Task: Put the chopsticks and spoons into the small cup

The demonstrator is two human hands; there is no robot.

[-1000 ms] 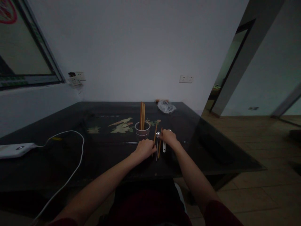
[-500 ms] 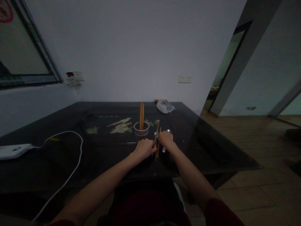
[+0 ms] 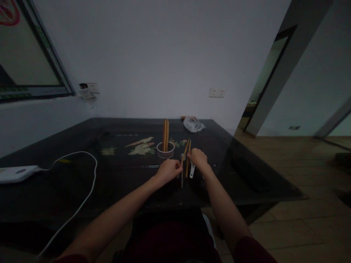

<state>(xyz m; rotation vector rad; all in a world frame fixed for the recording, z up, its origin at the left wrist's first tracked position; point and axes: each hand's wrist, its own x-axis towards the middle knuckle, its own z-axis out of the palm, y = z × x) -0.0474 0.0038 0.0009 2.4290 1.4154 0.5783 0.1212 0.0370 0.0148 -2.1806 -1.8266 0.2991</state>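
Observation:
On the dark glass-topped table (image 3: 115, 182), a small round cup (image 3: 165, 149) holds several upright wooden chopsticks (image 3: 165, 134). My right hand (image 3: 197, 159) is closed on a pair of wooden chopsticks (image 3: 187, 153), their far tips lifted toward the cup. My left hand (image 3: 169, 170) is curled beside them, its fingertips at the near part of the sticks; what it grips is hard to make out. A white spoon handle (image 3: 192, 170) and a thin metal spoon (image 3: 182, 171) lie on the table between the hands.
A white device (image 3: 16, 173) with a looping white cable (image 3: 82, 190) lies at the left. A crumpled plastic bag (image 3: 193, 124) sits at the table's far edge. Wall sockets (image 3: 216, 92) are behind; a doorway and wooden floor open to the right.
My right hand has closed on the two wooden chopsticks and raised their far ends off the table. My left hand stayed close beside them.

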